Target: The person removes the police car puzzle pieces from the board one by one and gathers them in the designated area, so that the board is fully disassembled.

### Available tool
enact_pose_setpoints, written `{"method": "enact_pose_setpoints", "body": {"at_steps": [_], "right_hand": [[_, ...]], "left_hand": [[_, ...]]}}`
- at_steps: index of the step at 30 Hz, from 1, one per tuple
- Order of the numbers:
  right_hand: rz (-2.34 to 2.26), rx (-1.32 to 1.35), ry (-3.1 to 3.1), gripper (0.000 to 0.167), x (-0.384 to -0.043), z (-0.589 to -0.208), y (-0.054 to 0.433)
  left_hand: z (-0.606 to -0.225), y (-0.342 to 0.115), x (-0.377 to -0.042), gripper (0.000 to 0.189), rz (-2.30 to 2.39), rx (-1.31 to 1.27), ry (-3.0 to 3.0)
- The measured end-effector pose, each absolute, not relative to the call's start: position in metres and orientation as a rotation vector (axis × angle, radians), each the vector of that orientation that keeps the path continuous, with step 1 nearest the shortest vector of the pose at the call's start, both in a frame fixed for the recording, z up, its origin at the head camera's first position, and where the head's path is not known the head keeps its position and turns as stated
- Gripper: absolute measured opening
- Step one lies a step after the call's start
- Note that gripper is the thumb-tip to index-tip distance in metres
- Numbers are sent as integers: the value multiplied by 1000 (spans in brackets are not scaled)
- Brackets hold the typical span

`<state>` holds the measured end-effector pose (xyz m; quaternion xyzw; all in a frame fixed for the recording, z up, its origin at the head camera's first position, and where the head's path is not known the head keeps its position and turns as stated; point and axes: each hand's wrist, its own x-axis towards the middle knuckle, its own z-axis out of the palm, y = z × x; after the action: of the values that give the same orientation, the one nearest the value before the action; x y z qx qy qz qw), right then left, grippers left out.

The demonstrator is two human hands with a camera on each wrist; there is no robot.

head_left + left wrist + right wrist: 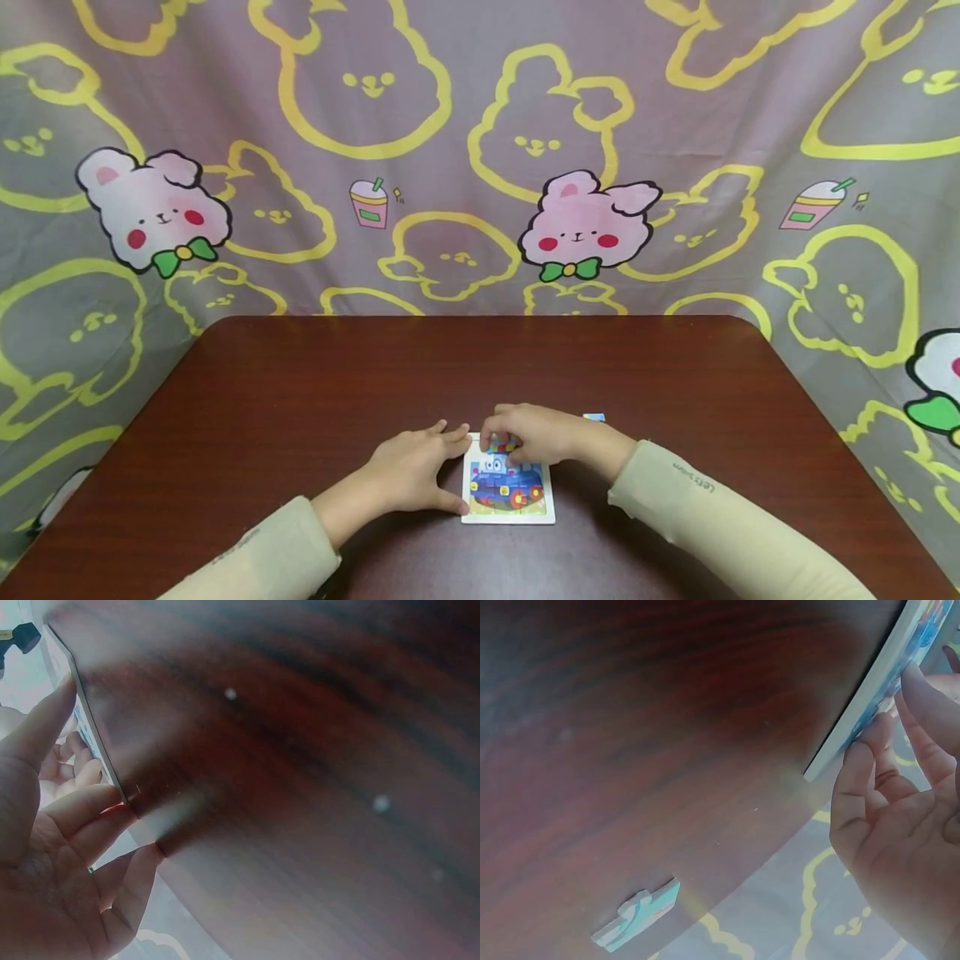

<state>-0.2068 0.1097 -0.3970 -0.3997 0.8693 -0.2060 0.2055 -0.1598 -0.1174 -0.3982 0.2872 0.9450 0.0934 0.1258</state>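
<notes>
A small picture puzzle [506,492] in a white frame lies on the table, showing a blue cartoon vehicle with eyes and red-yellow wheels. My left hand [412,468] steadies the frame's left edge, its thumb near the lower corner and its spread fingers near the upper one. Over the puzzle's upper part, my right hand [542,432] has its thumb and bent fingers about a puzzle piece [501,448] with red, yellow and green on it. Those fingers partly hide the piece. Beyond the right wrist lies a loose puzzle piece [594,417], which the right wrist view shows with a rounded tab.
The dark red-brown table [480,367] has rounded far corners. Right behind it hangs a grey curtain [450,192] printed with cartoon animals and drink cups. In the left wrist view, a dark object [26,637] appears beyond the frame; its kind is unclear.
</notes>
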Motion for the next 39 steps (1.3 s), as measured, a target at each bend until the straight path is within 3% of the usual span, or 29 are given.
{"method": "enact_pose_setpoints", "body": {"at_steps": [30, 36, 39], "right_hand": [[-632, -1161, 2461, 32, -204, -403, 111], [-752, -1071, 2396, 37, -208, -407, 118], [-815, -1037, 2362, 32, -209, -406, 122]], "left_hand": [[-398, -117, -160, 86, 297, 813, 2755], [-400, -116, -160, 87, 284, 814, 2755], [-400, -116, -160, 86, 279, 807, 2758]]}}
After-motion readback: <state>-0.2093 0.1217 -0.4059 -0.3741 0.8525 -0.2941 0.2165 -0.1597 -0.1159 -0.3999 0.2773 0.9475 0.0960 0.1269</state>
